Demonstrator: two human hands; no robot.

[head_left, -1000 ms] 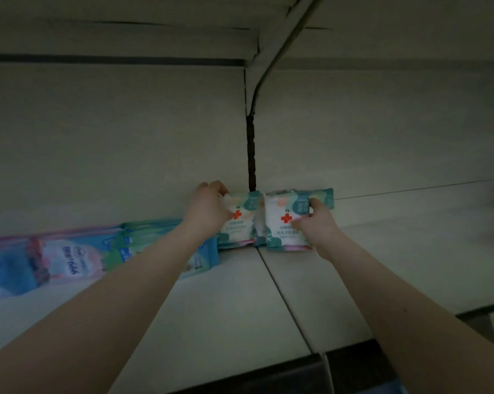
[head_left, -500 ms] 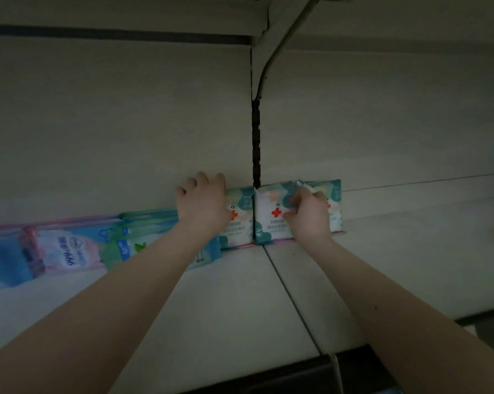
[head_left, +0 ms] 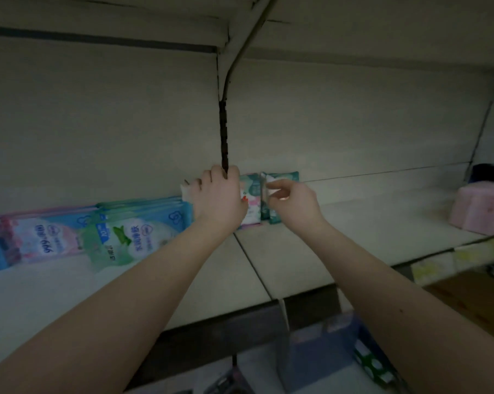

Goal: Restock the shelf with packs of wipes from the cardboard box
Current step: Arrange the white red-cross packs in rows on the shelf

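Small teal-and-white packs of wipes with a red cross stand upright against the back wall of the white shelf [head_left: 282, 260], just right of the dark upright post. My left hand [head_left: 220, 199] curls over the top of the leftmost pack, whose white corner [head_left: 185, 192] pokes out past my fingers. The middle pack [head_left: 250, 201] shows between my hands. My right hand [head_left: 294, 203] pinches the upper front edge of the rightmost teal pack [head_left: 281, 177]. The lower parts of the packs are hidden behind my hands.
Larger flat packs lie along the back at left, one green [head_left: 132, 237] and one pink-blue [head_left: 41, 240]. A pink bundle [head_left: 484, 209] sits at the shelf's far right. A brown surface [head_left: 467, 297], perhaps cardboard, and blue goods [head_left: 319, 351] show below the shelf edge.
My right hand has slid from the front of the pack to its right edge and now pinches it. My left hand shifted right against the post. The view tilted down and right.
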